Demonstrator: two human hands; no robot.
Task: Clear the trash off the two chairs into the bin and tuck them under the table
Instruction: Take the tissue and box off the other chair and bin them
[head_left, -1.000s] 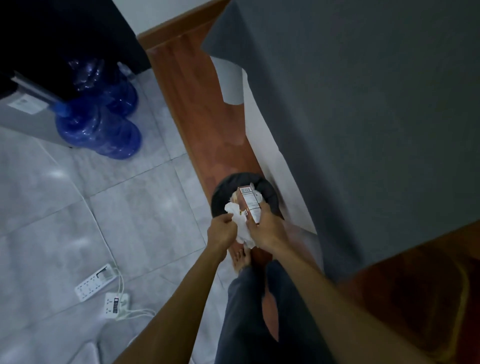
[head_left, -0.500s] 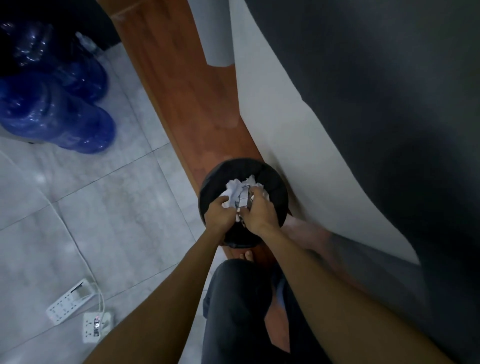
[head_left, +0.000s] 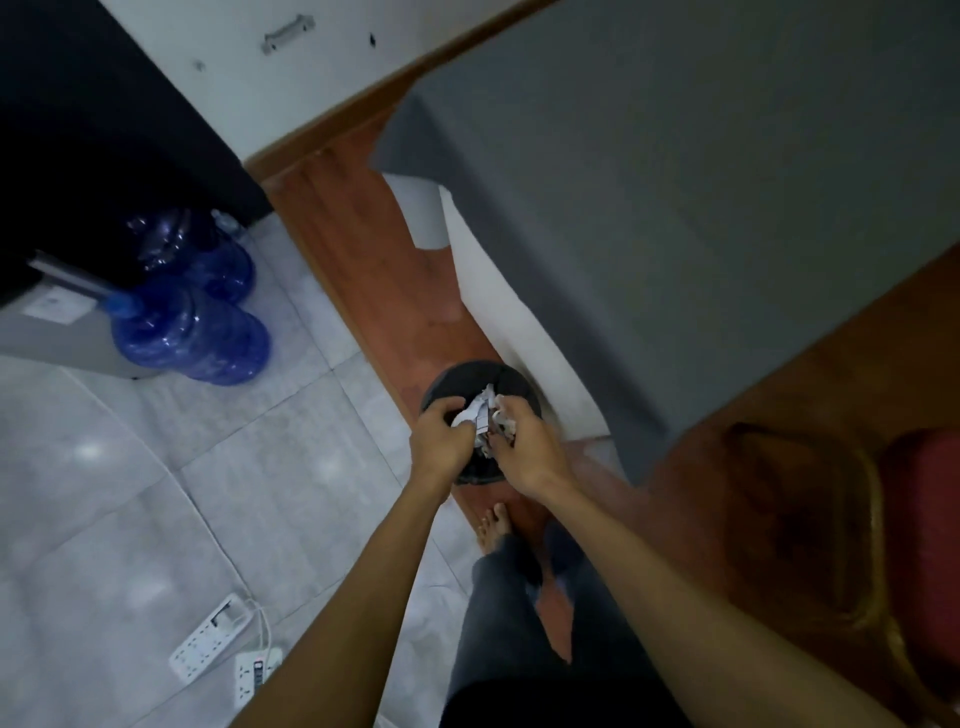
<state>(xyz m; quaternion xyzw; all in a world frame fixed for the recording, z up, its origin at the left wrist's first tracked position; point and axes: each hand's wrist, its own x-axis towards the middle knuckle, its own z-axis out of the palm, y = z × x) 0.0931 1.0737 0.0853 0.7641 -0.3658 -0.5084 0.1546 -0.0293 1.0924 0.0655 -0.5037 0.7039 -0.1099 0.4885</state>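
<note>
A round black bin (head_left: 470, 373) stands on the floor beside the table with the grey cloth (head_left: 675, 208). Both my hands are over its mouth, pressed together around a bundle of trash. My left hand (head_left: 440, 439) is closed on crumpled white paper (head_left: 467, 415). My right hand (head_left: 530, 449) grips a small drink carton (head_left: 484, 418), with more crumpled paper under its fingers. The trash sits at the bin's rim, partly inside it. At the right edge stands a wooden chair (head_left: 810, 525) with a red seat (head_left: 930, 519); most of the seat is out of view.
Two blue water jugs (head_left: 192, 332) lie on the grey tiles at the left by a dark appliance (head_left: 78, 156). White power strips (head_left: 218, 642) with cords lie on the floor near my left arm. My bare feet (head_left: 493, 530) stand just behind the bin.
My hands have lowered the carton and paper from above the bin down to its mouth. The carton now stands lower between my hands.
</note>
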